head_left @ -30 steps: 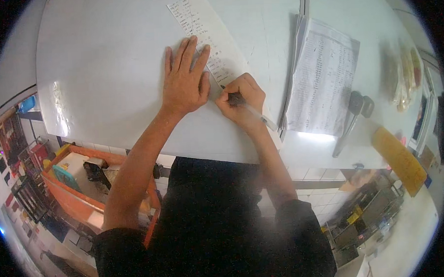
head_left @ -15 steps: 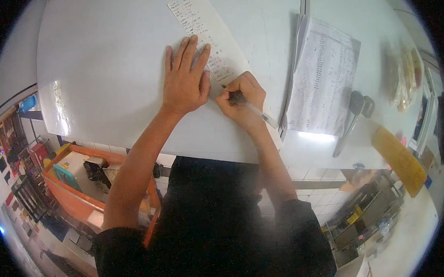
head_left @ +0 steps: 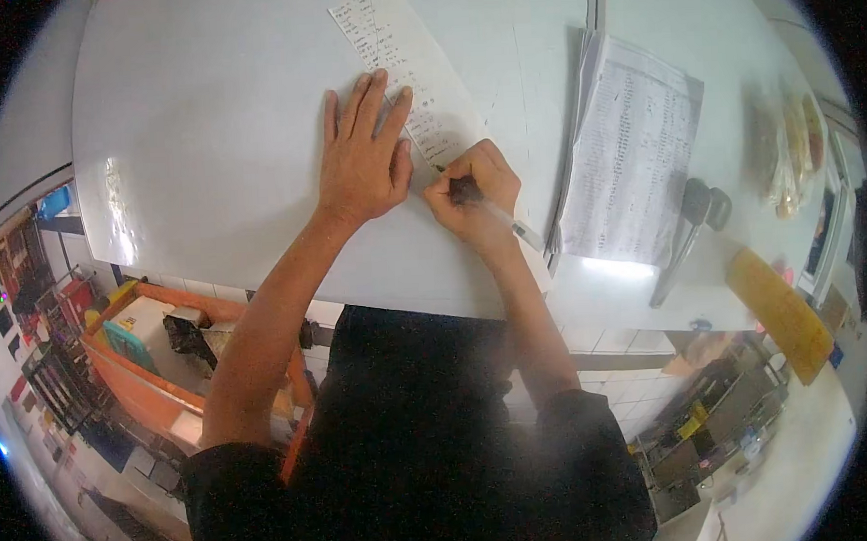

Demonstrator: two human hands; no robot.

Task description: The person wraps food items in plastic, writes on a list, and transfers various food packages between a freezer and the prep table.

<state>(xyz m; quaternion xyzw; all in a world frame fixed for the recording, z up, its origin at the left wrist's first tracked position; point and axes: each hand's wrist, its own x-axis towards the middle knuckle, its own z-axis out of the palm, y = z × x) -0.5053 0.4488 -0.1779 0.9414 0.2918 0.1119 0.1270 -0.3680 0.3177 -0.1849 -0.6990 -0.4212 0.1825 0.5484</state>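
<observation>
A long narrow strip of white paper [head_left: 441, 77] lies slanted on the white tabletop, with rows of handwriting down its left side. My left hand [head_left: 363, 158] rests flat with its fingers spread, the fingertips at the paper's left edge. In my right hand [head_left: 477, 193] a pen [head_left: 511, 222] with a clear barrel is pinched, its tip down at the lower end of the written rows. The heel of the right hand covers part of the paper.
To the right lies a stack of printed sheets [head_left: 631, 151]. Beyond it are dark-headed utensils [head_left: 694, 206], a clear plastic bag [head_left: 794, 148] and a yellow board [head_left: 782, 315]. An orange crate [head_left: 143, 375] with things inside stands below the table at left.
The pen tip and right hand have shifted very slightly to the right. My left hand stays where it was on the paper's edge.
</observation>
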